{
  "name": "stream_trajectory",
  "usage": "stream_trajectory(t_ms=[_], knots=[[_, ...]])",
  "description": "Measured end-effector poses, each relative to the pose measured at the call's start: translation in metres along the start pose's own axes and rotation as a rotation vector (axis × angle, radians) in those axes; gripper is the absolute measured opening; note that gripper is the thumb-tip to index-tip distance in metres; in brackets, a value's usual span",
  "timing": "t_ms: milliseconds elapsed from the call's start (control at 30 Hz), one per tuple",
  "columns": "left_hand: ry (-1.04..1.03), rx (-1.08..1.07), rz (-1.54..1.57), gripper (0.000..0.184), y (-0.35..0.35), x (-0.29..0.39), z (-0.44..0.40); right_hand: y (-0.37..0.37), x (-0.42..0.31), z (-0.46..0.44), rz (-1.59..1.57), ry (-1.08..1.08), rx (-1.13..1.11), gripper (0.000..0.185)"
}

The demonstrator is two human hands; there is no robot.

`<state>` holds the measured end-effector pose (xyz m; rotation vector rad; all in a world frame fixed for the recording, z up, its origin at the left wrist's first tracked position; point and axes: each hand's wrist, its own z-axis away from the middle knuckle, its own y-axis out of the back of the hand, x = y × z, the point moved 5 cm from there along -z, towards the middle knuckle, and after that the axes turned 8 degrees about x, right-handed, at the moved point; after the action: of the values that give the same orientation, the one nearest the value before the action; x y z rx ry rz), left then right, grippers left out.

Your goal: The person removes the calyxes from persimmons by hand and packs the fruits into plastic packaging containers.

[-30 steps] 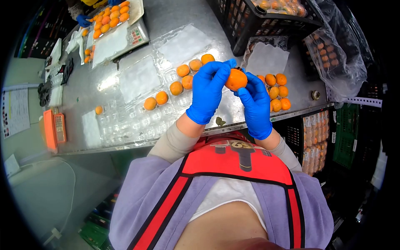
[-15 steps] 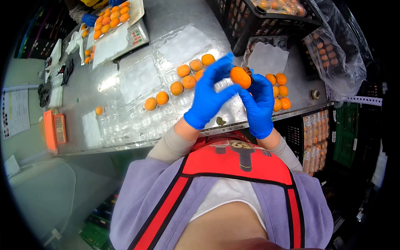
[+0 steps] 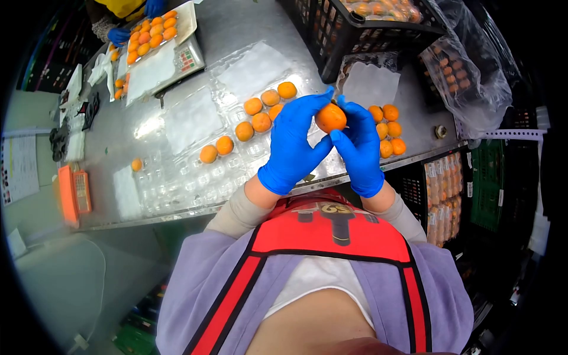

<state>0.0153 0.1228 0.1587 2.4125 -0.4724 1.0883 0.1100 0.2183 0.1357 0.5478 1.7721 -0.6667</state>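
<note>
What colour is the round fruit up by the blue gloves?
The fruit is bright orange; the head view shows it.

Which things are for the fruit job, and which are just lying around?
Probably for the job:
- orange fruit between left hand and right hand
- clear trays

Seemingly just lying about:
- small round object
- orange device

Table (image 3: 236, 35): grey metal, smooth, with bright reflections at the left side.
Left glove (image 3: 294, 148) and right glove (image 3: 362, 151): thin, rubber-like, smooth, slightly shiny.
Held fruit (image 3: 331, 119): smooth skin with soft shine.
Trays (image 3: 198, 178): clear thin plastic, moulded, glossy.
White sheets (image 3: 254, 71): matt; paper or foam, I cannot tell.
Crate (image 3: 338, 54) at upper right: hard black plastic.
Bag (image 3: 484, 80) at right: transparent plastic film, wrinkled and glossy.
Apron (image 3: 296, 235): red cloth, nearly matt.
</note>
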Motion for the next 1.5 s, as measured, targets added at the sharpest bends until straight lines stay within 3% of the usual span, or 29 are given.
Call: stream_trajectory(t_ms=[300, 367, 400, 467, 567, 667, 733, 800, 867, 933, 1033, 1133, 1200, 1300, 1400, 1500], knots=[[-0.125, 0.022, -0.143, 0.061, -0.004, -0.003, 0.006, 0.000, 0.015, -0.008, 0.031, -0.074, 0.121, 0.028], [-0.135, 0.010, -0.145, 0.061, -0.006, -0.003, 0.006, 0.004, 0.012, -0.016, 0.397, 0.125, 0.030, 0.023], [-0.112, -0.014, -0.114, 0.061, -0.007, -0.003, 0.006, 0.007, 0.017, -0.019, 0.397, 0.125, 0.031, 0.023], [-0.088, -0.038, -0.083, 0.061, -0.008, -0.004, 0.006, 0.015, 0.042, -0.020, -0.143, -0.276, 0.075, 0.025], [-0.020, -0.031, 0.023, 0.062, -0.009, -0.014, 0.007, 0.017, 0.039, -0.017, -0.174, -0.431, 0.038, 0.030], [0.173, -0.038, 0.164, 0.061, -0.010, -0.032, 0.014, 0.014, 0.025, -0.012, -0.149, -0.518, -0.039, 0.037], [0.017, -0.222, -0.151, 0.062, -0.021, -0.031, 0.019, 0.023, 0.032, -0.006, -0.073, -0.527, -0.093, 0.045], [-0.012, -0.264, -0.142, 0.065, -0.024, -0.025, 0.026, 0.043, 0.049, 0.003, 0.061, -0.582, -0.165, 0.048], [0.085, -0.280, -0.080, 0.065, -0.024, -0.037, 0.036, 0.077, 0.048, -0.004, 0.057, -0.579, -0.086, 0.047], [0.132, -0.229, -0.043, 0.063, -0.017, -0.061, 0.046, 0.140, 0.064, -0.031, -0.205, -0.604, 0.109, 0.041], [0.232, -0.165, -0.073, 0.060, 0.006, -0.081, 0.045, 0.231, 0.036, -0.101, -0.486, -0.459, 0.236, 0.030], [0.313, -0.135, -0.126, 0.055, 0.030, -0.105, 0.046, 0.323, -0.006, -0.176, -0.489, -0.192, 0.413, 0.029], [0.444, 0.134, 0.186, 0.052, 0.052, -0.139, 0.056, 0.382, -0.035, -0.219, -0.270, -0.089, 0.475, 0.034], [0.466, 0.201, -0.059, 0.050, 0.087, -0.136, 0.050, 0.458, -0.054, -0.273, 0.323, -0.047, 0.480, 0.042], [0.537, 0.246, -0.097, 0.050, 0.099, -0.149, 0.059, 0.432, -0.042, -0.262, 0.541, 0.007, 0.434, 0.046], [0.538, 0.190, -0.203, 0.047, 0.097, -0.156, 0.070, 0.303, -0.009, -0.187, 0.370, 0.035, 0.431, 0.043]])
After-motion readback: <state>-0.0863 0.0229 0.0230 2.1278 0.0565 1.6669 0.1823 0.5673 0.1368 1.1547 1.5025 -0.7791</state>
